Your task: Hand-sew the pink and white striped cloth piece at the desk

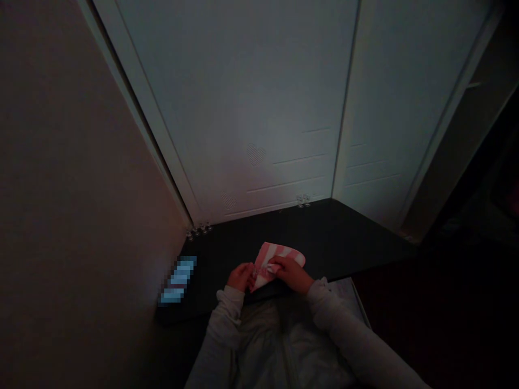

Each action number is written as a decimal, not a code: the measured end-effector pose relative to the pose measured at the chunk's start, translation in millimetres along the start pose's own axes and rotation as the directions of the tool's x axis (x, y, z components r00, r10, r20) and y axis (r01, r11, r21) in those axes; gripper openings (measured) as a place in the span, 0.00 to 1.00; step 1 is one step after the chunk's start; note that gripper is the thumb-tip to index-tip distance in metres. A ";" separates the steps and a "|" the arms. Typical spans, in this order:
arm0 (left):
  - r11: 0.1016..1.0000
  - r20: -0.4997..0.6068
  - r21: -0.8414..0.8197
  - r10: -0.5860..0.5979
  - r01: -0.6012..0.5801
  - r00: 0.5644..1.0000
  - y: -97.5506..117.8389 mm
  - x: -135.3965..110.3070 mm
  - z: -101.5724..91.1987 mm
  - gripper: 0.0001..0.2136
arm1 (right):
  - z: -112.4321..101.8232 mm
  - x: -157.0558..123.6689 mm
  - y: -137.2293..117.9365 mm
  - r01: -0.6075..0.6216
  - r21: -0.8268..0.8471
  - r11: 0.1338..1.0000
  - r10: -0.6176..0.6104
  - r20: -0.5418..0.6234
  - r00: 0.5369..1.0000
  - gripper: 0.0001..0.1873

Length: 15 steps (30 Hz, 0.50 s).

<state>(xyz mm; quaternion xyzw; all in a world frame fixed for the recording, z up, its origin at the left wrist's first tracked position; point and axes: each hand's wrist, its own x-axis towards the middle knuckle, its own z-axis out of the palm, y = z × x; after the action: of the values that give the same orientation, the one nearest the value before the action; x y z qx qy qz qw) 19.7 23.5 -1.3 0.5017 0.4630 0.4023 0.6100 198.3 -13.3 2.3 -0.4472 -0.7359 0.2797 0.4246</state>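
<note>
A flat pink-and-white striped piece (286,251), with a rounded right end, lies at the front of a dark board. I cannot tell if it is cloth or paper. Bent fingers of my left hand (241,276) close on its lower left edge. My right hand (294,274) is closed over its middle, thumb and fingers pinched at a small pale raised part (272,268). Something small and shiny shows between the two hands, too dim to make out.
The dark board (316,232) meets white panels (243,81) behind and a wall at left. Several small clear pieces (198,229) stand along its back edge, with more clear pieces (303,200) farther right. A lit, blurred-out screen (178,281) lies at left. A pale flat object (348,294) is under my right forearm.
</note>
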 end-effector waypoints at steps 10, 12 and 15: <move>0.994 0.041 0.011 0.109 -0.109 0.993 -5.7 0.4 -5.9 0.19 | -3.1 -0.2 -8.1 -0.002 -0.001 1.000 0.002 -0.003 1.000 0.08; 0.992 0.052 -0.016 0.125 -0.125 0.991 -4.1 -2.3 -5.8 0.20 | -3.5 -0.5 -9.2 -0.016 -0.005 1.000 0.016 -0.005 1.000 0.09; 0.987 0.048 -0.050 0.152 -0.150 0.987 -1.8 -6.3 -5.3 0.19 | -3.0 -0.7 -9.2 -0.028 0.008 1.000 0.028 -0.010 1.000 0.09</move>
<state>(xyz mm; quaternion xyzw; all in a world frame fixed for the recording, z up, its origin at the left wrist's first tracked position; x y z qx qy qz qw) 13.0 18.4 -2.4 0.5313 0.3982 0.4450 0.6010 197.3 -18.0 10.8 -0.4571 -0.7263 0.2861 0.4263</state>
